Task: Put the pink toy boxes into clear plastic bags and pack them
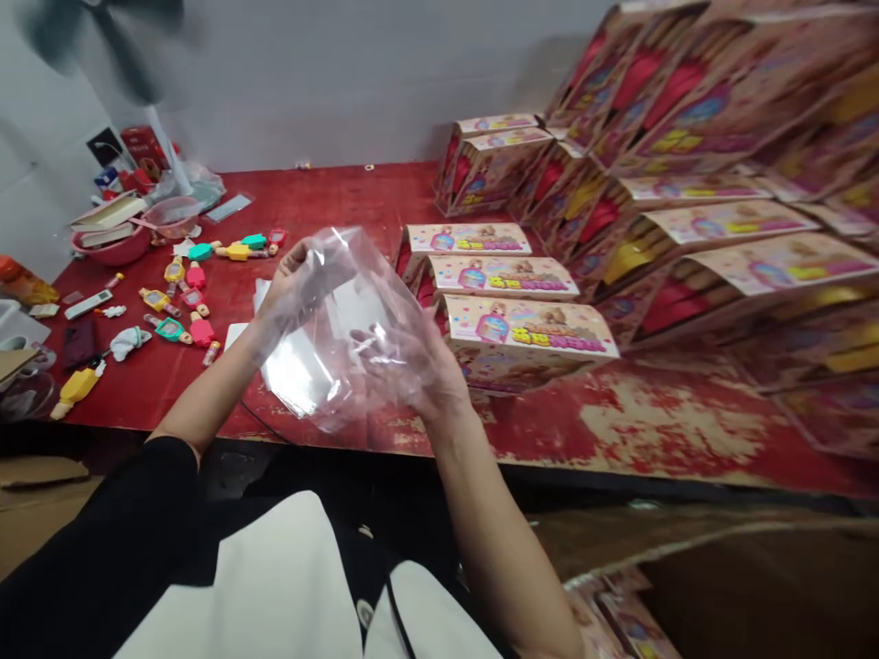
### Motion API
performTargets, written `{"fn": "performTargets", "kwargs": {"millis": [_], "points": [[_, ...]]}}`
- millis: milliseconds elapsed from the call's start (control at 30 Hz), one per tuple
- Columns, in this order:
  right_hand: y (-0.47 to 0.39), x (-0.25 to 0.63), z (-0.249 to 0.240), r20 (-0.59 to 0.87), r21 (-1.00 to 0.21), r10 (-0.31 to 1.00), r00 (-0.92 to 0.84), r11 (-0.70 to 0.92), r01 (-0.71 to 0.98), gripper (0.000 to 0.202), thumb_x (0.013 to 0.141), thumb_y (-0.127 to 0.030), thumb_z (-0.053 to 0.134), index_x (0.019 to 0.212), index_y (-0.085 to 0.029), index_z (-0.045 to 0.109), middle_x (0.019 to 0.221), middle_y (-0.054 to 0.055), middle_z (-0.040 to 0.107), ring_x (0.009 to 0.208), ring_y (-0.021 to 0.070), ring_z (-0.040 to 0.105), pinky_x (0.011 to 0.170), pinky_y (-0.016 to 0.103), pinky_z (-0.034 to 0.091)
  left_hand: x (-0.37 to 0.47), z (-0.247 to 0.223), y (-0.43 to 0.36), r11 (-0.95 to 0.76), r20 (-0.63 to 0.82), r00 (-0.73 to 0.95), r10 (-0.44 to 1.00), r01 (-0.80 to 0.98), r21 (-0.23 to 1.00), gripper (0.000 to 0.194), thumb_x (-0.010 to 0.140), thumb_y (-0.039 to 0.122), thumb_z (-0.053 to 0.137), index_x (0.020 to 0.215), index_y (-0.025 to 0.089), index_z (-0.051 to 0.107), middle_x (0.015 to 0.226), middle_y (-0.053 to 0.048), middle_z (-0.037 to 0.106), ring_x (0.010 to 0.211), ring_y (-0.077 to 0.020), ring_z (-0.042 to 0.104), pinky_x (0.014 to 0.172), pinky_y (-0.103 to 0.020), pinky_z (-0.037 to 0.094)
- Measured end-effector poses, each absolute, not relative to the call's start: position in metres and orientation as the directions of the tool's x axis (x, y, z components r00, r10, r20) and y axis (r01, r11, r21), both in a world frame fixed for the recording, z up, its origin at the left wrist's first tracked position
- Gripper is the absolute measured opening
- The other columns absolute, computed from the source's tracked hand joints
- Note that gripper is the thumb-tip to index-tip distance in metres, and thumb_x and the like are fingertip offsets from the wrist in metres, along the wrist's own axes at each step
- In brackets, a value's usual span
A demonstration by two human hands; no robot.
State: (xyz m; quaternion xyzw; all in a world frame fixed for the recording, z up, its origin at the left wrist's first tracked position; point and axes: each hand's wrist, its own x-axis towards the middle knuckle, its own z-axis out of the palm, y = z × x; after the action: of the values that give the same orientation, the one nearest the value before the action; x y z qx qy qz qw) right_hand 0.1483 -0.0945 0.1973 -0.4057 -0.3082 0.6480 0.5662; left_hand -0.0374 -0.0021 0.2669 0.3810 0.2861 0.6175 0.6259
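A clear plastic bag [343,311] is held up between both hands above the red table [336,197]. My left hand [288,284] grips its upper left edge with closed fingers. On the bag's right side, my right hand [418,357] lies with its fingers apart, seen blurred through the film; whether they are inside or behind it I cannot tell. Beneath the bag is a stack of shiny clear packaging [298,375]. Just right of my right hand stands a printed carton [532,334], the nearest of three in a row.
Many packed printed cartons [714,91] are piled high on the right. Small colourful toys [168,297] lie scattered at the left, near a pink basket [116,247]. A fan [113,41] stands at the back left. An open cardboard box [687,540] is below the table edge.
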Motion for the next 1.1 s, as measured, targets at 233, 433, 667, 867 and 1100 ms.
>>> {"fn": "performTargets", "kwargs": {"millis": [233, 433, 667, 867, 1100], "points": [[-0.127, 0.209, 0.194, 0.279, -0.955, 0.746, 0.605, 0.279, 0.097, 0.043, 0.084, -0.058, 0.072, 0.093, -0.016, 0.077, 0.095, 0.007, 0.076, 0.092, 0.0197, 0.071, 0.094, 0.040, 0.060, -0.052, 0.242, -0.023, -0.429, 0.392, 0.320, 0.863, 0.053, 0.902, 0.030, 0.079, 0.044, 0.084, 0.084, 0.016, 0.075, 0.078, -0.005, 0.072, 0.073, -0.0169, 0.070, 0.073, -0.032, 0.062], [-0.159, 0.202, 0.222, 0.140, -0.963, 0.882, 0.449, 0.227, -0.145, 0.036, 0.081, -0.051, 0.079, 0.098, -0.020, 0.077, 0.094, 0.006, 0.076, 0.082, 0.0198, 0.073, 0.079, 0.037, 0.064, 0.026, 0.230, -0.085, -0.741, 0.704, 0.237, 0.669, 0.155, 0.653, 0.043, 0.080, 0.048, 0.082, 0.110, 0.021, 0.069, 0.110, -0.009, 0.071, 0.106, -0.0215, 0.069, 0.095, -0.036, 0.057], [-0.179, 0.260, 0.219, 0.026, -0.923, 0.779, 0.626, 0.259, -0.284, 0.043, 0.054, -0.040, 0.091, 0.067, -0.020, 0.055, 0.053, -0.006, 0.048, 0.042, 0.0040, 0.038, 0.040, 0.018, 0.035, 0.041, 0.168, -0.082, -0.529, 0.513, 0.245, 0.823, 0.001, 0.849, 0.025, 0.097, 0.041, 0.063, 0.091, 0.018, 0.070, 0.080, -0.003, 0.072, 0.072, -0.0130, 0.069, 0.069, -0.026, 0.055], [-0.218, 0.342, 0.253, 0.126, -0.985, 0.558, 0.820, 0.167, 0.038, 0.043, 0.046, -0.044, 0.092, 0.064, -0.022, 0.059, 0.048, -0.003, 0.041, 0.042, 0.0065, 0.029, 0.041, 0.022, 0.014, 0.057, 0.166, -0.026, -0.736, 0.558, 0.505, 0.659, 0.278, 0.617, 0.057, 0.090, 0.059, 0.066, 0.126, 0.015, 0.065, 0.132, -0.018, 0.066, 0.126, -0.0280, 0.062, 0.107, -0.043, 0.051], [-0.229, 0.357, 0.297, 0.091, -0.982, 0.584, 0.807, -0.084, 0.172, 0.076, 0.023, -0.077, 0.090, 0.068, -0.021, 0.065, 0.063, 0.006, 0.061, 0.044, 0.0103, 0.042, 0.044, 0.029, 0.028, 0.151, 0.192, 0.021, -0.954, 0.240, 0.924, 0.296, 0.298, 0.030, 0.077, 0.079, 0.033, 0.082, 0.148, 0.016, 0.050, 0.156, -0.023, 0.047, 0.148, -0.0445, 0.040, 0.118, -0.061, 0.030]]}}
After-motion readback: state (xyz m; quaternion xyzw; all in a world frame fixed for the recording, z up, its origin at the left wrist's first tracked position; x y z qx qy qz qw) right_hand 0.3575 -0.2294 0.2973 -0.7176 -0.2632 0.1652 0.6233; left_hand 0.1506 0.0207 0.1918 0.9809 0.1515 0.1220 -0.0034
